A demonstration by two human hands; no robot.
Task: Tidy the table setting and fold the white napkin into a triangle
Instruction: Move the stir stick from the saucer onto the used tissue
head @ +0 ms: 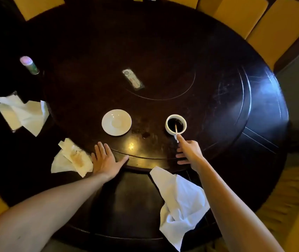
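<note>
A crumpled white napkin [179,204] lies on the near edge of the dark round table [217,88], partly hanging over it, under my right forearm. My left hand [105,160] rests flat with spread fingers on the rim of the turntable. My right hand [188,151] reaches toward a white cup [168,128] of dark liquid, index finger touching the handle of the white spoon [176,130] standing in it. An empty white saucer [116,122] sits left of the cup.
Stained, crumpled tissues [72,159] lie beside my left hand. More white paper [21,113] spills from a box at far left. A green bottle with a pink cap [29,65] stands at back left. A small card [133,79] lies mid-turntable. Yellow chairs [265,22] ring the table.
</note>
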